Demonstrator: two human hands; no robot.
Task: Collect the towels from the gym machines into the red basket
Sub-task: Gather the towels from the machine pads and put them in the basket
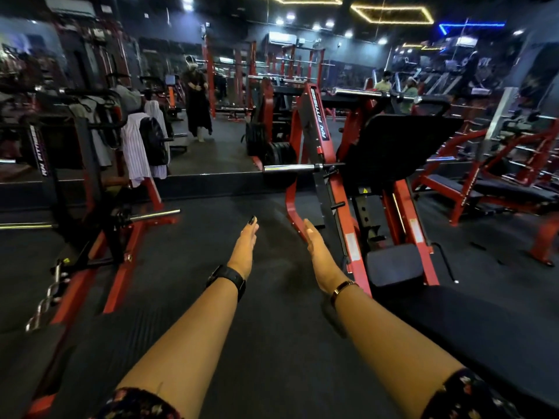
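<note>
While both arms are stretched forward, the left hand and right hand are held palms facing, fingers straight and pressed together. A striped towel is draped at ten o'clock.

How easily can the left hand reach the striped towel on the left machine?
Probably not yet: the left hand is open over the floor, and the striped towel hangs farther off. The floor between looks free, so stepping closer should do.
</note>
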